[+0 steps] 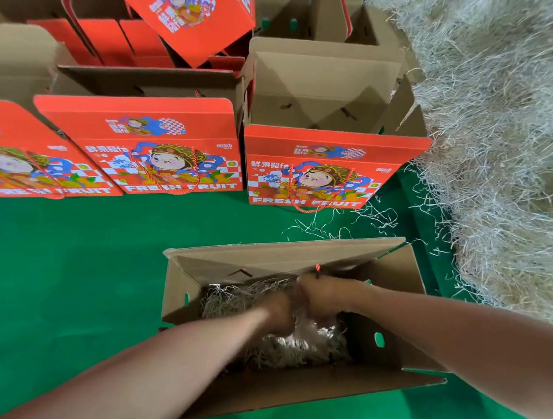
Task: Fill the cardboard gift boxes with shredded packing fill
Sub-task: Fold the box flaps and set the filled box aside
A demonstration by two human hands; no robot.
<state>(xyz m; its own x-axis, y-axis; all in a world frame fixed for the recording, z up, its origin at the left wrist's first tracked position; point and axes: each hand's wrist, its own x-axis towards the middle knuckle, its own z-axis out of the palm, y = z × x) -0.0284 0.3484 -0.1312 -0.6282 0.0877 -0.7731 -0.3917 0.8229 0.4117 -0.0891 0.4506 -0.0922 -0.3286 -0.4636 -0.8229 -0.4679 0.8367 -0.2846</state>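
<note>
Both my hands are down inside the open cardboard gift box (397, 285) that sits nearest me on the green surface (68, 267). My left hand (280, 312) and my right hand (322, 293) sit knuckle to knuckle, touching, sunk into the shredded packing fill (240, 298) that covers the box floor. The fingers of both are buried in the strands and blurred, so I cannot tell whether they are spread flat on the fill or curled round a clump of it. The near wall of the box hides the fill closest to me.

The big heap of fill (498, 115) lies along my right side and runs out of view at the top and right edges. A few loose strands (355, 221) lie on the green between the heap and my box.

Beyond stand printed orange boxes reading FRESH FRUIT: one just beside the heap (313, 177), open, bare cardboard showing inside; a middle one (165, 153); and one cut off at the left edge (4, 161). Further back, more boxes are jumbled together and hard to separate.
</note>
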